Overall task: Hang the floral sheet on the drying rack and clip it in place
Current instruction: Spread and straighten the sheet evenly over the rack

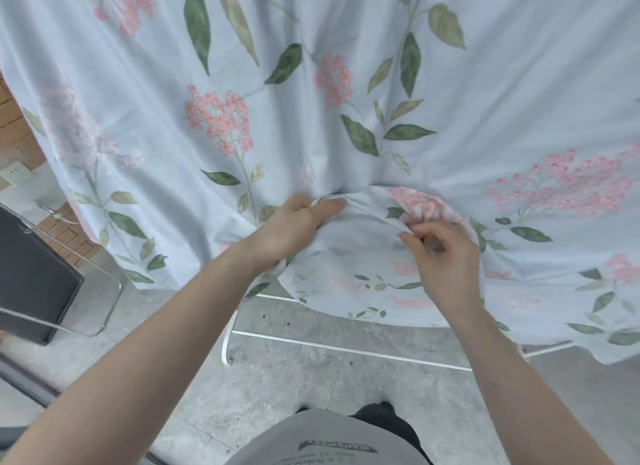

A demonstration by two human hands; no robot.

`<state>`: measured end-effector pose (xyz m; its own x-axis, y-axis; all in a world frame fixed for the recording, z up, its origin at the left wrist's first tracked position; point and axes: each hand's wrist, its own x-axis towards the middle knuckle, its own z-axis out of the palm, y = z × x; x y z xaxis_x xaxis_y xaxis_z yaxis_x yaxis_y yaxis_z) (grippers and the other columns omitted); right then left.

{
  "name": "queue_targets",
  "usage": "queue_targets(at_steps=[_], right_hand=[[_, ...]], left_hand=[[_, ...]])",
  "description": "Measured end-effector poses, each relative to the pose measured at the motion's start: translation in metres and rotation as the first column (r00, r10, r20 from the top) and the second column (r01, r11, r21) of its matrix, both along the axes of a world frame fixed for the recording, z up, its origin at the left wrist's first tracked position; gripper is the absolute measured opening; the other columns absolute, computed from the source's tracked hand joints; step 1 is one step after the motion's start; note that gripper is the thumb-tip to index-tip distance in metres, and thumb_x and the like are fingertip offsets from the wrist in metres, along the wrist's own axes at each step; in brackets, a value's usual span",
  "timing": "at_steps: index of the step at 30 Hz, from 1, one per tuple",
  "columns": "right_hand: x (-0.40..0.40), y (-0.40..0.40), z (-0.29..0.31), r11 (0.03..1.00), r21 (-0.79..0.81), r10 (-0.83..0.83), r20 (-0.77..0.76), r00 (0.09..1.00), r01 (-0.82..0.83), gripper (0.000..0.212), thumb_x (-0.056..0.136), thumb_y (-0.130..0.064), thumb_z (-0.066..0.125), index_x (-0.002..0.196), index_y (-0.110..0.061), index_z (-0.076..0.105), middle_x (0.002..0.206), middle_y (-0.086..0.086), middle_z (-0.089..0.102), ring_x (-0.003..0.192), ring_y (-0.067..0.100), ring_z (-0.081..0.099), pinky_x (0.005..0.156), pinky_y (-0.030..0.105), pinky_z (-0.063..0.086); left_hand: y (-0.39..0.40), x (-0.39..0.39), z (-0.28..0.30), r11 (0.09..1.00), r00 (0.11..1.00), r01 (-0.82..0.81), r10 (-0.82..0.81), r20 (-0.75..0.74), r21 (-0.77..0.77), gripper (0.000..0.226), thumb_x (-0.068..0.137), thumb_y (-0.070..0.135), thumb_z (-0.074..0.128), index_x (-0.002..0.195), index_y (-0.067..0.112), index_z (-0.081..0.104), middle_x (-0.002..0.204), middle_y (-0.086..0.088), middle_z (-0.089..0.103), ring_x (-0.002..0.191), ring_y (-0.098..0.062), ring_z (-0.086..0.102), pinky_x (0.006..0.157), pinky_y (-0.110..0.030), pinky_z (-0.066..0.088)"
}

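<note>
The sheet [346,118] is draped across the far side of the scene, filling most of the view, with white rack [311,343] bars seen below its near hem. A fold is gripped in the closed left hand [294,229]. Bunched cloth is pinched by the right hand [443,256].

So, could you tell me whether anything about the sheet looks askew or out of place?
The floral sheet is bunched where the left hand and right hand gather it, with folds radiating outward. No clip is visible.
</note>
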<state>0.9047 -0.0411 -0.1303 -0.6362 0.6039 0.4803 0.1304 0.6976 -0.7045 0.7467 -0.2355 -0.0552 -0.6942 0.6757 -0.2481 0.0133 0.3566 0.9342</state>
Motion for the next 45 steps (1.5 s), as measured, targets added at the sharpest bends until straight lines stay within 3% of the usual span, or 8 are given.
queue_targets(at_steps=[8, 13, 21, 26, 32, 36, 39, 45], right_hand=[[0.06, 0.01, 0.011, 0.994, -0.017, 0.108, -0.011, 0.994, -0.109, 0.018, 0.095, -0.027, 0.072, 0.08, -0.017, 0.072, 0.122, 0.001, 0.055, 0.12, 0.031, 0.053, 0.104, 0.032, 0.041], [0.063, 0.027, -0.022, 0.996, -0.051, 0.079, 0.199, 0.977, -0.071, 0.064, 0.075, 0.003, 0.076, 0.134, -0.013, 0.055, 0.151, 0.003, 0.044, 0.146, 0.02, 0.039, 0.12, 0.033, 0.033], [0.081, 0.034, -0.04, 0.935, -0.134, -0.29, 0.243, 0.925, 0.328, 0.053, 0.076, -0.033, 0.043, 0.103, 0.003, 0.07, 0.075, 0.002, 0.062, 0.072, 0.022, 0.058, 0.064, 0.029, 0.041], [0.092, 0.08, 0.026, 0.923, -0.245, -0.302, 0.021, 0.953, 0.298, 0.039, 0.076, 0.001, 0.043, 0.088, -0.022, 0.071, 0.075, -0.002, 0.065, 0.076, 0.014, 0.057, 0.066, 0.022, 0.045], [0.084, 0.121, 0.096, 0.776, -0.621, 0.118, 0.311, 0.943, 0.108, 0.037, 0.075, -0.016, 0.058, 0.099, 0.012, 0.065, 0.092, 0.019, 0.066, 0.086, 0.03, 0.059, 0.078, 0.041, 0.042], [0.075, 0.097, 0.112, 0.709, -0.704, 0.402, 0.455, 0.794, 0.044, 0.029, 0.091, -0.02, 0.058, 0.075, -0.002, 0.075, 0.079, 0.017, 0.072, 0.071, 0.032, 0.066, 0.065, 0.031, 0.049], [0.073, 0.085, 0.112, 0.632, -0.772, 0.524, 0.489, 0.698, 0.067, 0.038, 0.103, -0.026, 0.052, 0.113, 0.002, 0.075, 0.11, 0.024, 0.075, 0.1, 0.038, 0.073, 0.091, 0.041, 0.055], [0.081, 0.07, 0.104, 0.72, -0.693, 0.483, 0.481, 0.731, -0.02, 0.03, 0.101, -0.027, 0.058, 0.13, -0.026, 0.068, 0.134, -0.002, 0.068, 0.121, 0.013, 0.066, 0.109, 0.039, 0.048]], left_hand=[[-0.014, -0.005, 0.002, 0.989, 0.897, 0.136, -0.098, -0.431, 0.057, 0.048, 0.101, 0.038, 0.065, 0.071, 0.002, 0.054, 0.067, -0.005, 0.047, 0.063, -0.014, 0.045, 0.061, -0.031, 0.037], [-0.013, 0.004, 0.008, 0.98, 0.982, 0.132, -0.109, -0.156, 0.15, 0.058, 0.097, 0.058, 0.059, 0.071, 0.006, 0.06, 0.067, -0.004, 0.051, 0.065, -0.017, 0.049, 0.066, -0.033, 0.037], [-0.012, 0.006, 0.019, 0.964, 0.992, -0.03, 0.06, -0.109, 0.265, 0.054, 0.108, 0.039, 0.05, 0.061, 0.012, 0.043, 0.054, 0.003, 0.041, 0.051, -0.015, 0.037, 0.049, -0.028, 0.027], [-0.017, -0.01, -0.004, 0.992, 0.722, -0.128, 0.085, -0.687, -0.012, 0.047, 0.103, 0.042, 0.057, 0.071, 0.009, 0.045, 0.056, 0.004, 0.04, 0.055, -0.018, 0.042, 0.057, -0.037, 0.04], [-0.001, 0.031, -0.012, 0.999, 0.52, 0.023, 0.01, -0.854, 0.025, 0.03, 0.077, 0.0, 0.066, 0.101, 0.017, 0.063, 0.098, 0.004, 0.06, 0.085, -0.021, 0.059, 0.074, -0.039, 0.05], [0.02, 0.104, -0.016, 0.897, 0.646, 0.419, -0.405, -0.648, -0.142, 0.025, 0.083, 0.024, 0.07, 0.105, 0.033, 0.062, 0.101, 0.021, 0.062, 0.086, -0.004, 0.061, 0.074, -0.029, 0.051], [0.045, 0.142, -0.025, 0.767, 0.772, 0.635, -0.635, 0.037, -0.094, 0.043, 0.086, 0.047, 0.077, 0.123, 0.042, 0.056, 0.122, 0.026, 0.06, 0.101, 0.0, 0.066, 0.089, -0.027, 0.057], [0.083, 0.181, -0.043, 0.877, 0.782, 0.358, -0.47, 0.41, 0.321, 0.038, 0.093, 0.03, 0.076, 0.127, 0.033, 0.06, 0.124, 0.02, 0.07, 0.113, -0.001, 0.068, 0.096, -0.024, 0.057]])
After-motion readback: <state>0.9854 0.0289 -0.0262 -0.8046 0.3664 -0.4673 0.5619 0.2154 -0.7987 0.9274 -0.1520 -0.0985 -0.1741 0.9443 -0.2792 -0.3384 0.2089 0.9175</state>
